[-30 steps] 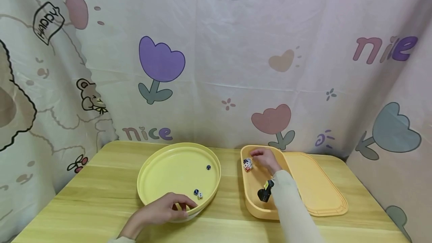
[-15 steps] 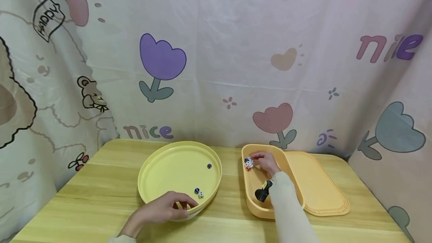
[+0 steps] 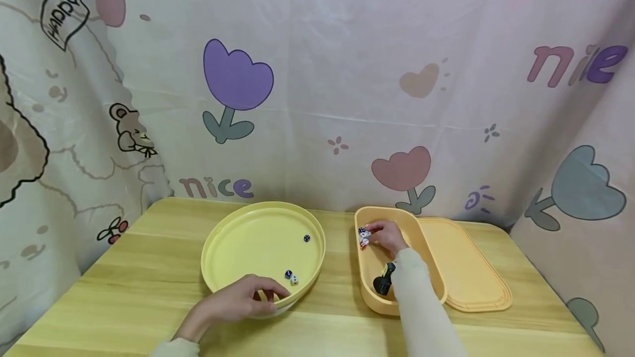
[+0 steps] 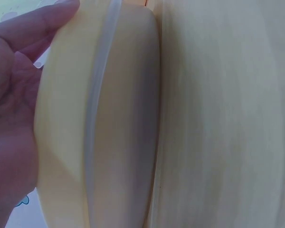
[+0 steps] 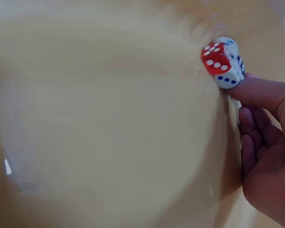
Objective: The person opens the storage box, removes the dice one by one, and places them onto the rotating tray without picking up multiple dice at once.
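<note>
My left hand (image 3: 243, 299) grips the near rim of a round yellow tray (image 3: 248, 252), thumb outside and fingers over the edge. In the left wrist view its palm lies along the tray's outer wall (image 4: 66, 118). On the tray lie two dark blue dice, one by a white die (image 3: 295, 279), the other, a blue die (image 3: 307, 238), farther back. My right hand (image 3: 389, 236) reaches into an orange box (image 3: 369, 299) and pinches a white die (image 5: 228, 78) from a small cluster at its left wall. A red die (image 5: 216, 58) sits against it; the forefinger is partly hidden.
A flat orange lid (image 3: 468, 269) lies right of the box. A black device (image 3: 383, 284) sits at the right wrist, over the box. The wooden table (image 3: 119, 280) ends at a printed curtain (image 3: 317, 98).
My right hand has moved left and down onto the dice cluster, its fingers closing in on a die. My left hand keeps its hold on the tray. The head view has tilted slightly.
</note>
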Demonstrator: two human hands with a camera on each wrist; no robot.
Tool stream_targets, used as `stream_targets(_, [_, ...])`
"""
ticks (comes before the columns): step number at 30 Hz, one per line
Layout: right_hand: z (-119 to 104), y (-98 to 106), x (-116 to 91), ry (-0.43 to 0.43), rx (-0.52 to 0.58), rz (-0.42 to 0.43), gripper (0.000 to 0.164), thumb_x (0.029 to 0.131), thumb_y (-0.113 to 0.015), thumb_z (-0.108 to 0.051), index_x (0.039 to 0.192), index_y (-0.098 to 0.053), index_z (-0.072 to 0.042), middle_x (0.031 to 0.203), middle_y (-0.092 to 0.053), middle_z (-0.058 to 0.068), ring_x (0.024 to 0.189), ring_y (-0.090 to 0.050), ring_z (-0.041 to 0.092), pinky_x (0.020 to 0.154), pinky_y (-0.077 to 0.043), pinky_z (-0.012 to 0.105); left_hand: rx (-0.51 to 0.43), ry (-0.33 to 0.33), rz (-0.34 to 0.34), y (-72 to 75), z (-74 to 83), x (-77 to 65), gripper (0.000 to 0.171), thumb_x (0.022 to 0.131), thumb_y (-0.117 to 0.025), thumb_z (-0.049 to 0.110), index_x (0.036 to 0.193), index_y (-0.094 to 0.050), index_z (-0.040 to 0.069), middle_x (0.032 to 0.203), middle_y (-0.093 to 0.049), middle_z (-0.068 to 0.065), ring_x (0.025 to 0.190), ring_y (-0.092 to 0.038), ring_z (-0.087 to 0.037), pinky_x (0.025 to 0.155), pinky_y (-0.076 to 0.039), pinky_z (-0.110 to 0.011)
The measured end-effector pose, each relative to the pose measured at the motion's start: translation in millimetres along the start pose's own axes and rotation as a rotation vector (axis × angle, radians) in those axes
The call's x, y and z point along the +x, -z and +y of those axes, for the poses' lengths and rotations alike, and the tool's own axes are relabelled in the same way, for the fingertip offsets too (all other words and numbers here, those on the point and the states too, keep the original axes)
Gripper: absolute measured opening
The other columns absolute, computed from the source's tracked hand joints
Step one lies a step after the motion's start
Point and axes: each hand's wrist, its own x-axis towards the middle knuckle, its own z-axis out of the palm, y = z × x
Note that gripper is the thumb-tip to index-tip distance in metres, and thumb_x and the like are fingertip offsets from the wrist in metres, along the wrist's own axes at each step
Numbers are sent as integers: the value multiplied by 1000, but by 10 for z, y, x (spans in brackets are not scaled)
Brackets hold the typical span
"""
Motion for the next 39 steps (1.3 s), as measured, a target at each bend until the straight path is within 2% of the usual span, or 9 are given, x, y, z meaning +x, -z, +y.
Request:
stream_targets(9, [1, 10, -6, -9, -78, 6, 16, 72, -74, 8, 86, -67, 4, 86, -64, 9, 80, -54, 21, 68, -44, 26, -6, 3, -6, 10, -3, -1, 25, 91, -63, 9, 115, -67, 3, 103, -65, 0, 84, -56, -6, 72, -49, -26])
stream_targets(17, [-43, 77, -5, -1, -89, -25, 17, 77, -74, 2, 91, -66, 5, 91, -64, 11, 85, -56, 24, 73, -44, 29, 3, -2, -7, 11, -3, 18, 25, 92, -63, 11, 115, -68, 5, 101, -65, 2, 86, -56, -6, 73, -49, -26])
stream_targets(20, [-56, 87, -18, -8, -79, -40, 17, 77, -74, 1, 91, -66, 5, 91, -63, 10, 85, -54, 23, 73, -43, 28, 4, -3, -7, 14, 3, 16, 25, 92, -63, 11, 115, -67, 4, 103, -65, 1, 86, -56, -7, 73, -49, -26])
stream_targets(25, [-4, 91, -18, -1, 17, -92, 15, 77, -74, 2, 88, -65, 4, 85, -62, 6, 80, -52, 17, 69, -42, 27, -4, -21, -16, 23, -9, -4, 25, 92, -62, 9, 114, -68, 2, 103, -66, -1, 87, -55, -7, 72, -49, -26])
stream_targets(28, [-12, 127, -15, 6, 83, -133, 15, 78, -72, 3, 91, -65, 7, 83, -63, 4, 77, -53, 15, 71, -45, 28, -11, -45, -24, 29, -27, -2, 24, 91, -62, 8, 114, -67, 0, 100, -66, -2, 86, -55, -6, 71, -50, -26])
stream_targets(31, [-69, 192, -9, 30, 84, -166, 12, 80, -70, 3, 90, -66, 8, 82, -65, 2, 77, -57, 17, 74, -48, 32, -13, -53, -25, 21, -40, 5, 24, 91, -62, 7, 113, -68, 0, 99, -66, -1, 85, -55, -5, 70, -50, -25])
stream_targets(36, [-192, 284, 38, 66, 65, -141, 1, 83, -68, 1, 82, -68, 0, 82, -67, 3, 84, -61, 25, 83, -49, 43, -12, -21, -8, 10, -36, 5, 23, 91, -63, 9, 113, -68, 3, 100, -65, 2, 85, -55, -6, 71, -49, -25])
stream_targets(39, [-266, 305, 59, 103, 42, -117, 2, 83, -69, -1, 83, -68, 1, 80, -67, 1, 84, -61, 21, 86, -46, 43, -4, -22, -4, 12, -33, 0, 23, 91, -63, 9, 113, -68, 3, 101, -65, 1, 85, -55, -5, 72, -49, -25])
